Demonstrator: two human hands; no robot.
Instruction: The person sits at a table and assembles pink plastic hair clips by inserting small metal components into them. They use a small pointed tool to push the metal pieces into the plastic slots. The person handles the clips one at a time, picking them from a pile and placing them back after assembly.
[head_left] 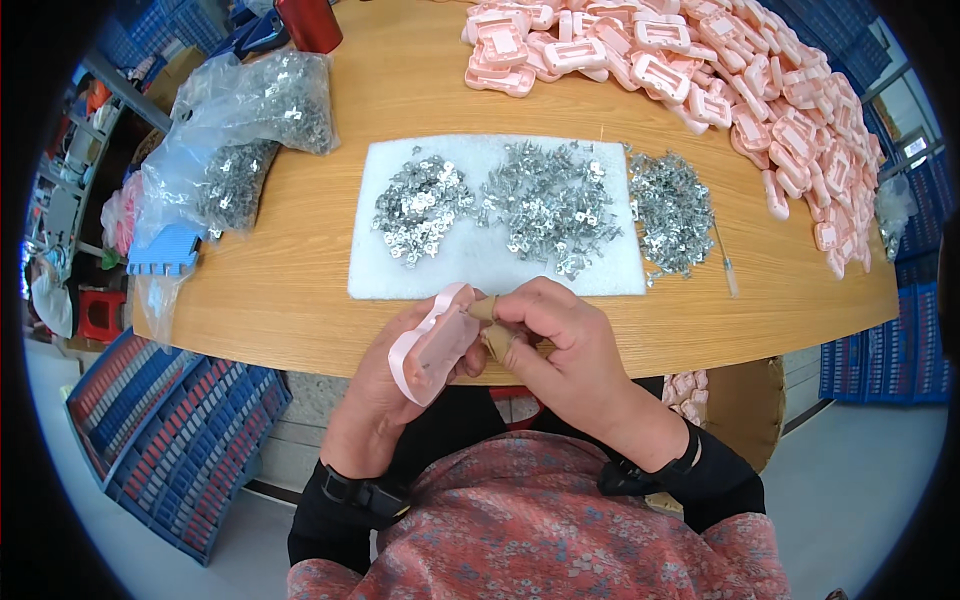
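My left hand [365, 405] is closed around a pale pink plastic shell [432, 352], held tilted with its hollow side showing, just off the table's near edge. Tan covers [496, 341] wrap the thumb and forefinger of my right hand [575, 345]. Those two fingertips pinch together at the shell's upper right end; whatever lies between them is too small or hidden to name. Beyond my hands a white foam sheet [485, 284] carries two piles of small shiny metal pieces, a left pile [423, 210] and a right pile [550, 205].
Another metal pile [672, 215] lies right of the foam, beside a thin tool [728, 270]. Pink shells [660, 75] heap at the far right. Clear bags of metal pieces [235, 170] and a red cylinder [310, 25] stand left. A cardboard box [745, 415] sits below the table.
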